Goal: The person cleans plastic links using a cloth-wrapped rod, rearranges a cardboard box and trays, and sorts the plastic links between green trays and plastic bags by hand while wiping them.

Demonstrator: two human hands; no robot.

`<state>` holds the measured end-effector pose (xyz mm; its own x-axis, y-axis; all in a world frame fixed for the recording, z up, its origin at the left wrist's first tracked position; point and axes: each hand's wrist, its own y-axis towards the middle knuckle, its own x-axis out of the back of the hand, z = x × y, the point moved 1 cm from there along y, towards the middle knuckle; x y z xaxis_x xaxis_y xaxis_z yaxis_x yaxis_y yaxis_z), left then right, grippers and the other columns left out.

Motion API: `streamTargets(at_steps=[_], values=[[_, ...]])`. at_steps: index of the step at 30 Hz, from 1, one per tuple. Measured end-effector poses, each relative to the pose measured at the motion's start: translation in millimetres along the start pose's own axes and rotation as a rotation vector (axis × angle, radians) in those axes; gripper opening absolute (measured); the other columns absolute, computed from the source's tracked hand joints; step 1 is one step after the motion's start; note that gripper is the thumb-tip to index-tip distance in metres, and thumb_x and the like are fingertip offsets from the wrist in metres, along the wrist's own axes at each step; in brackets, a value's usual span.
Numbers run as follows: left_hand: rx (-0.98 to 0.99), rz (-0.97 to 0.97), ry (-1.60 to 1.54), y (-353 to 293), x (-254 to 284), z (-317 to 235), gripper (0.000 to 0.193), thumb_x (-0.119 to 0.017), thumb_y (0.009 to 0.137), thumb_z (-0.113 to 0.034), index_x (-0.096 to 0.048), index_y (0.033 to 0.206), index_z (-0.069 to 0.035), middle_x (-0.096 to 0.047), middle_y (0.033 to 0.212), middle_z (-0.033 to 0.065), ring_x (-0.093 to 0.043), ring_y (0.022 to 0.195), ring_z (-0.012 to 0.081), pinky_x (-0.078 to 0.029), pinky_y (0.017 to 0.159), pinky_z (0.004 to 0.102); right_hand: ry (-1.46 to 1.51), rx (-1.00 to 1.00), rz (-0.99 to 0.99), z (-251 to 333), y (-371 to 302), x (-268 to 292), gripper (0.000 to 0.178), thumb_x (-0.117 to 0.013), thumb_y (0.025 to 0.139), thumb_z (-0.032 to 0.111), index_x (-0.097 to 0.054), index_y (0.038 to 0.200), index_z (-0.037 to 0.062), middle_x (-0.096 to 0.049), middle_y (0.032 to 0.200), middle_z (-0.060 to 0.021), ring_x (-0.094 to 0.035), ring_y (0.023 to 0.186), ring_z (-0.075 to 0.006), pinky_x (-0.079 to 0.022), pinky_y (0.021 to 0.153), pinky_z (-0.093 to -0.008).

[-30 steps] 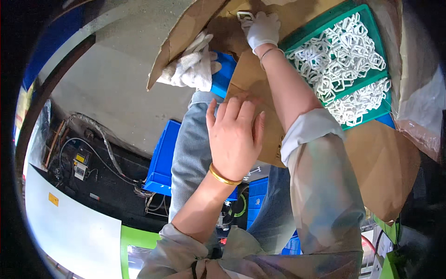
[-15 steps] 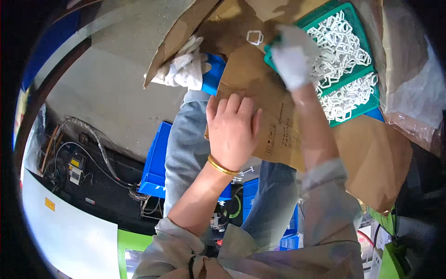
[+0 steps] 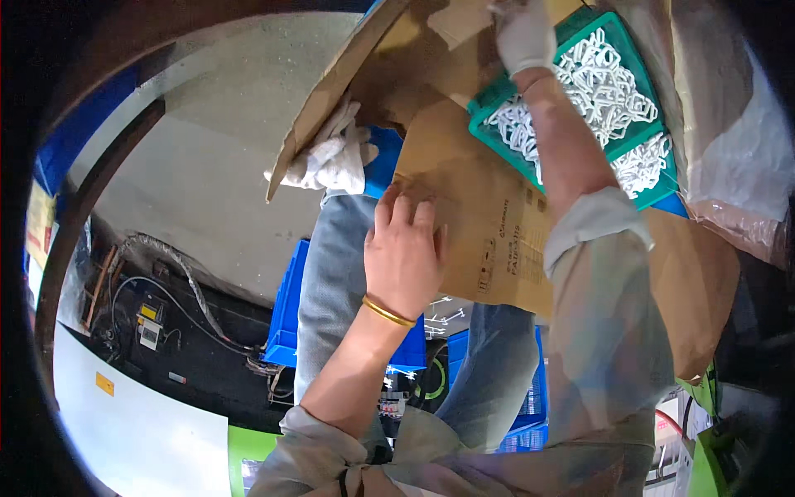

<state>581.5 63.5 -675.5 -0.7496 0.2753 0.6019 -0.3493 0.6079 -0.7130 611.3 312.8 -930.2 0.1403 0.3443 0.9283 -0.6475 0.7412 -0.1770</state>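
Many white rings (image 3: 609, 91), angular, open-centred, heaped in a green tray (image 3: 636, 144)

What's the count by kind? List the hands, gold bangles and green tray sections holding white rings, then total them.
Hands: 2 (left hand, bare; right hand, gloved)
Gold bangle: 1
Green tray sections holding white rings: 2
Total: 5

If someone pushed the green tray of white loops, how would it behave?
The green tray would probably keep its shape, as its edges look straight. The white loops lie jumbled, so they may shift or spill if it tilts. It looks broad and shallow, so sliding seems likelier than tipping.
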Motion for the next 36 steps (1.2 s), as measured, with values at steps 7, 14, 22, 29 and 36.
streamTargets(at_steps=[7,14,22,29,36], values=[[-0.031,-0.011,0.008,11.3,6.3,-1.4,0.032,-0.066,0.085,-0.020,-0.063,0.114,-0.006,-0.060,0.113,0.0121,-0.057,0.114,0.0319,-0.052,0.088,0.0418,1.959,-0.951,0.014,-14.9,41.4,0.5,0.031,-0.046,0.104,0.033,-0.055,0.122,0.0100,-0.059,0.109,-0.0070,-0.054,0.101,-0.0262,-0.041,0.092,-0.0436],[-0.002,0.007,0.023,10.0,7.6,-2.2,0.031,-0.065,0.086,-0.021,-0.063,0.113,-0.007,-0.062,0.109,0.0106,-0.061,0.102,0.0301,-0.050,0.086,0.0436,2.115,-0.731,0.471,-65.8,27.8,-48.1,0.023,-0.053,0.100,0.026,-0.055,0.094,0.0039,-0.057,0.081,-0.0111,-0.053,0.066,-0.0284,-0.045,0.062,-0.0431],[-0.015,-0.013,0.023,12.4,2.1,-7.5,0.033,-0.065,0.087,-0.022,-0.063,0.116,-0.008,-0.063,0.109,0.0105,-0.061,0.102,0.0297,-0.047,0.091,0.0443,1.294,-0.081,-0.193,-50.5,82.3,-73.4,0.010,-0.055,0.096,0.012,-0.054,0.088,0.0058,-0.055,0.080,-0.0099,-0.051,0.067,-0.0249,-0.044,0.062,-0.0395],[0.003,-0.002,-0.024,17.5,6.8,-7.4,0.033,-0.065,0.087,-0.022,-0.063,0.117,-0.009,-0.064,0.111,0.0101,-0.062,0.104,0.0295,-0.048,0.090,0.0436,-0.106,0.057,-0.064,-8.9,50.6,-28.6,0.008,-0.055,0.093,0.011,-0.061,0.096,0.0064,-0.062,0.096,-0.0101,-0.059,0.093,-0.0267,-0.047,0.082,-0.0399],[-0.002,0.031,-0.009,19.8,2.5,-16.1,0.032,-0.064,0.090,-0.022,-0.062,0.118,-0.007,-0.065,0.109,0.0131,-0.061,0.104,0.0340,-0.048,0.091,0.0457,0.443,-0.079,-0.092,7.5,-30.7,40.7,0.020,-0.068,0.084,0.019,-0.067,0.101,0.0091,-0.065,0.100,-0.0161,-0.064,0.091,-0.0346,-0.052,0.078,-0.0441]])
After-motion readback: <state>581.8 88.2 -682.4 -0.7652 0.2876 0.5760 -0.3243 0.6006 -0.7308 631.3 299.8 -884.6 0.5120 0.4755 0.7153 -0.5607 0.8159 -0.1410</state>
